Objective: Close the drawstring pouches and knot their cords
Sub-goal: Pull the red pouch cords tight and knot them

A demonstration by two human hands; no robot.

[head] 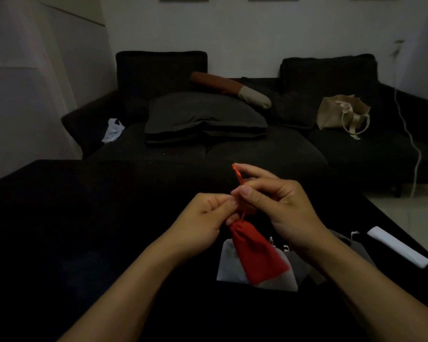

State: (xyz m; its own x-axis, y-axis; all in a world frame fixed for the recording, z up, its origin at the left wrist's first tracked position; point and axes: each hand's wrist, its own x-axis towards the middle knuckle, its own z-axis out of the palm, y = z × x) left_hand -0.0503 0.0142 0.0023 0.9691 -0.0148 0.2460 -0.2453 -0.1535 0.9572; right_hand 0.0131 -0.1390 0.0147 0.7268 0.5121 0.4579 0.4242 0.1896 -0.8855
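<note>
Red cloth pouch (257, 255) hangs in the air above the dark table (59, 230), its gathered neck uppermost and its long axis slanting down toward the right forearm. Its red cord (238, 174) rises from that neck. The left hand (203, 218) pinches at the neck; the right hand (279, 203) pinches the cord higher up. Pale pouches (229, 265) lie flat under the red one; what any pouch contains cannot be seen.
</note>
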